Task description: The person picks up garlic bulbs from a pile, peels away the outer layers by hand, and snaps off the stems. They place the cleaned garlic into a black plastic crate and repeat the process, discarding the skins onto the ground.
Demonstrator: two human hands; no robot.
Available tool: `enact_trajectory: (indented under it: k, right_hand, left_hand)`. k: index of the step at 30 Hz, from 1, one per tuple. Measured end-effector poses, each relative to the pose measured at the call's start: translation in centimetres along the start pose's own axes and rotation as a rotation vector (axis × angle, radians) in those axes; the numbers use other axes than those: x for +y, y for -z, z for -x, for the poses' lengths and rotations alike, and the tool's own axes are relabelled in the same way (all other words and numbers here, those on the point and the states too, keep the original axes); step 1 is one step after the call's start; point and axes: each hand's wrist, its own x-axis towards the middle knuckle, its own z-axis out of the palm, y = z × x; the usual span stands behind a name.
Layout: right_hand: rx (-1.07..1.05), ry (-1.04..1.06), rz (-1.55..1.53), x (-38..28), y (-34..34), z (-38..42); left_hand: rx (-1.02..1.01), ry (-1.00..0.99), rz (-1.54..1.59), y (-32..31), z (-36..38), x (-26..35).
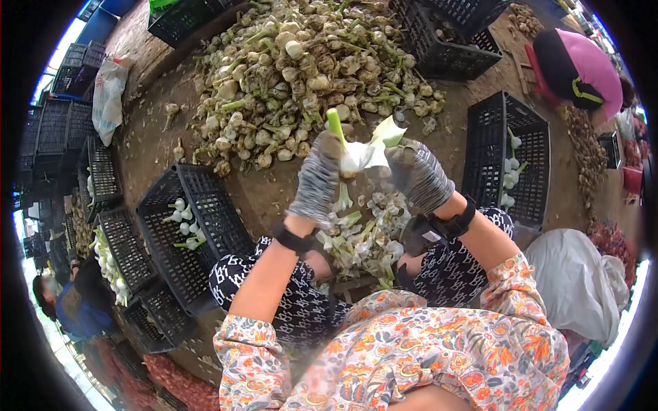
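Note:
Between my two gloved hands is a white garlic bulb (pixel 355 157) with a short green stem standing up from it. My left hand (pixel 321 172), in a grey striped glove, is closed around the bulb and stem. A pale green strip of garlic skin (pixel 387 134) is pinched in my right hand (pixel 418 175) and still joins the bulb on its left side. Below the hands, between my knees, lies a heap of peeled skins (pixel 367 236). The large pile of dirty, unpeeled garlic (pixel 301 75) spreads over the floor just beyond my hands.
At my left stands a black crate (pixel 219 212) with several cleaned bulbs inside; another black crate (pixel 538 164) at my right also holds some. More crates (pixel 445 58) stand beyond the pile. A person in pink (pixel 586 65) bends at upper right; another person (pixel 79 308) is at far left.

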Motion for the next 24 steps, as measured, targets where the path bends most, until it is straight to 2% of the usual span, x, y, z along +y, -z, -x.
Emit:
enact_trajectory:
  k: [1,3,4,5,7,8,10,12,15,17,20,22,23,24]
  right_hand:
    - [0.054,-0.007,0.115,0.0,0.3,0.3]
    - [0.154,-0.028,0.346,-1.2,-1.1,1.1]
    - [0.105,0.175,0.555,-0.8,-0.9,0.9]
    - [0.061,0.382,0.759,-0.1,-0.9,0.8]
    - [-0.022,0.642,1.055,-0.2,-1.1,0.8]
    - [0.036,0.469,0.812,-0.3,-1.1,0.9]
    - [0.141,0.129,0.323,-0.7,-0.8,1.1]
    - [0.006,0.509,0.755,-1.3,1.1,0.2]
    - [0.297,-0.213,-0.256,-2.4,0.1,-0.1]
    - [0.371,-0.320,-0.282,-2.2,-0.9,-0.5]
    - [0.389,-0.439,-0.380,-1.3,-0.7,-0.9]
    - [0.230,-0.433,-0.234,-2.4,-0.8,0.5]
    - [0.146,-0.432,-0.156,-3.3,-1.1,1.4]
    - [0.134,-0.286,-0.091,-4.2,-1.1,1.9]
  left_hand:
    - [0.153,-0.220,-0.111,-0.4,0.1,-0.6]
    - [0.088,-0.340,-0.462,0.4,0.1,0.3]
    - [0.050,-0.396,-0.641,0.6,0.1,0.9]
    - [0.052,-0.335,-0.587,0.2,0.2,1.7]
    - [0.022,-0.202,-0.413,0.2,0.3,2.3]
    - [0.011,-0.136,-0.323,0.2,0.3,2.3]
    - [-0.051,-0.214,-0.316,0.4,0.2,2.4]
    - [-0.115,-0.222,-0.290,0.3,0.5,2.9]
    - [-0.290,-0.279,-0.207,0.6,0.4,3.0]
    - [-0.376,-0.264,-0.171,0.6,0.5,3.6]
    - [-0.198,0.158,0.618,-0.1,1.2,3.3]
    - [-0.128,0.089,0.475,0.1,0.9,2.7]
    - [-0.088,0.185,0.573,0.4,0.5,2.5]
    - [-0.042,0.282,0.674,0.7,0.2,2.3]
